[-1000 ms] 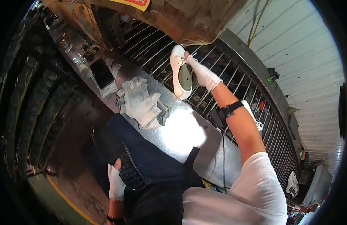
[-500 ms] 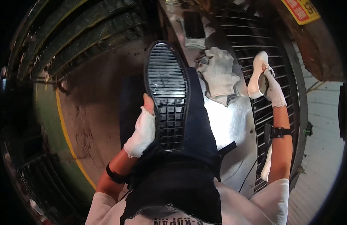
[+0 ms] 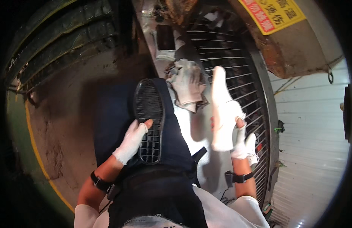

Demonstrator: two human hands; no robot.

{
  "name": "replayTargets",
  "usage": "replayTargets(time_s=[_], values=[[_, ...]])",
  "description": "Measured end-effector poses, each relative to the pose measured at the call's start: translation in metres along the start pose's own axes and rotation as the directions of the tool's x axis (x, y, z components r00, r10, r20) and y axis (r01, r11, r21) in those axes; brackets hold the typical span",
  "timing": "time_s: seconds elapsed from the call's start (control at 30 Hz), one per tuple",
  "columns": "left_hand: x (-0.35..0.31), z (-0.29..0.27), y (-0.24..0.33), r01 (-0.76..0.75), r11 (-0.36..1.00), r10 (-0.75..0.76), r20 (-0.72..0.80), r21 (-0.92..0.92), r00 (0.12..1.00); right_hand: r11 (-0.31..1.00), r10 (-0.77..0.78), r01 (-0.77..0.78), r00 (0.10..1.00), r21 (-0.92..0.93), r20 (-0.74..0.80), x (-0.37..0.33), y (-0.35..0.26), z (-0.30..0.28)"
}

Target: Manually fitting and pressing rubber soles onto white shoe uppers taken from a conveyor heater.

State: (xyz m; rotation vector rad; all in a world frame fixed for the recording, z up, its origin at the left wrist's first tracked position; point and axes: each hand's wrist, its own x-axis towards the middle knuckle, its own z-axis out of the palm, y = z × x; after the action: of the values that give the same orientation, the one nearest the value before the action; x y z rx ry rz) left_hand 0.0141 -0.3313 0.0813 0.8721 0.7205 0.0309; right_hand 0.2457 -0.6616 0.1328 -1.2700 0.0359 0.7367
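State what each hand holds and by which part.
Left hand grips the black shoe sole at its side edge; right hand holds the white shoe piece at its lower end.

Matt black rubber sole (image 3: 149, 121), smooth white shoe upper (image 3: 221, 110), shiny metal grate (image 3: 240, 76).

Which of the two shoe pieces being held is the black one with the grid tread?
The black sole in the left hand, tread facing up. The right hand holds a plain white shoe piece.

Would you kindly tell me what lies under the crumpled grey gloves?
The crumpled grey gloves rest on the shiny metal ledge beside the wire grille. Whatever lies directly beneath them is covered.
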Motion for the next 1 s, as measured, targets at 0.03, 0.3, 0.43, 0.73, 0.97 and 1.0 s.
replayTargets(time_s=[0.03,0.3,0.43,0.73,0.97,1.0], values=[[-0.006,0.01,0.019,-0.119,0.957,0.141,-0.065,0.265,0.988,0.998,0.05,-0.052,0.998,0.035,0.043,-0.015,0.0,0.026],[-0.022,0.043,0.093,-0.547,0.825,0.564,0.23,-0.142,0.793,0.946,0.186,-0.171,0.982,-0.276,0.032,-0.057,0.028,0.11],[-0.028,0.05,0.122,-0.494,0.835,0.522,0.062,-0.245,0.851,0.741,-0.094,0.485,0.759,-0.465,0.644,-0.044,0.035,0.171],[-0.039,0.056,0.134,-0.424,0.858,0.494,0.239,-0.291,0.836,0.943,0.332,-0.284,0.847,-0.175,0.415,-0.042,0.03,0.201],[0.085,-0.001,0.103,-0.312,0.319,0.519,0.111,0.895,0.847,0.721,0.484,-0.678,0.641,0.143,0.595,-0.021,0.033,0.163],[0.094,-0.001,0.096,-0.147,0.211,0.483,0.028,0.966,0.875,0.594,0.454,-0.765,0.574,0.249,0.681,-0.017,0.037,0.152]])
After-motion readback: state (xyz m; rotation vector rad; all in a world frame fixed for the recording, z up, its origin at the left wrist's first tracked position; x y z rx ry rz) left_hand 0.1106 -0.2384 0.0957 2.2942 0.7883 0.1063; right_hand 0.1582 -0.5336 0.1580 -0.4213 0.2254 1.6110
